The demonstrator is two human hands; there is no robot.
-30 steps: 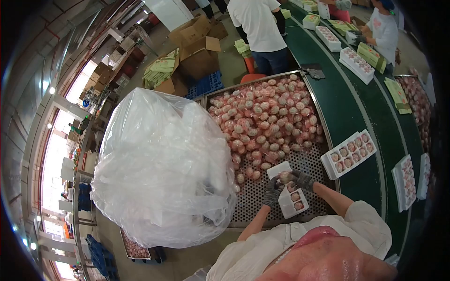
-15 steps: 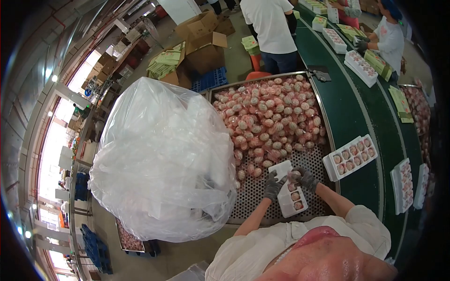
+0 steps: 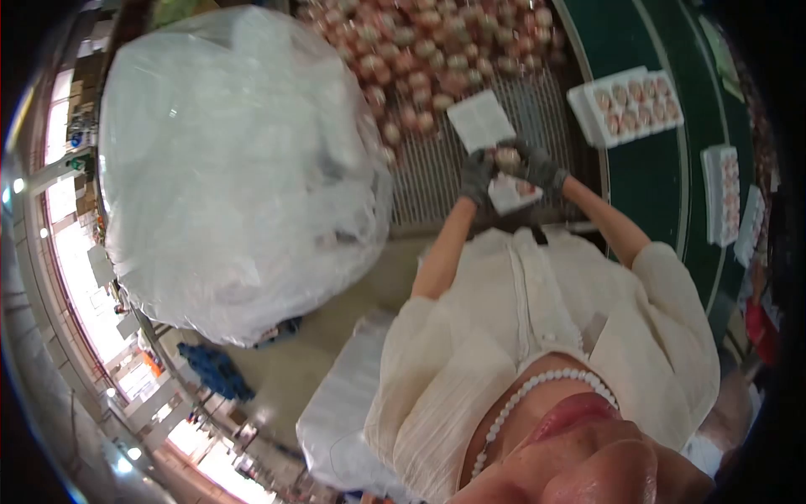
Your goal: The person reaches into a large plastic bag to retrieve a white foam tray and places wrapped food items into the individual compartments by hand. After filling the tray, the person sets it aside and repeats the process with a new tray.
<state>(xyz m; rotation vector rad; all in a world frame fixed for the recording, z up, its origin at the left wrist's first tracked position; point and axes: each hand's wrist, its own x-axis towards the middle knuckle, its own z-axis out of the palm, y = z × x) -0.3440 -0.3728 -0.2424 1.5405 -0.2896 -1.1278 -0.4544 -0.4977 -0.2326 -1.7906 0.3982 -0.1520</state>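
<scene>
A plastic-wrapped egg point(image 3: 506, 158) is between my two grey-gloved hands, above a white egg tray point(image 3: 480, 123). My left hand point(image 3: 477, 176) closes on the egg from its left side. From the other side, my right hand point(image 3: 539, 165) curls its fingers round it. The tray's white far half lies flat on the perforated metal table. Below my hands, its near end shows at least one wrapped egg in a pocket; my gloves hide the middle. A heap of wrapped eggs point(image 3: 428, 50) covers the far part of the table.
A big clear plastic bag of white items point(image 3: 243, 176) bulks at the left. Along the right runs a green conveyor point(image 3: 642, 189), carrying a filled tray stack point(image 3: 634, 109) and more filled trays point(image 3: 722, 197). Blue pallets point(image 3: 214, 370) lie on the floor.
The view has tipped downward, so the table and hands appear higher. The wrapped egg, earlier mostly at my right hand, is now between both hands.
</scene>
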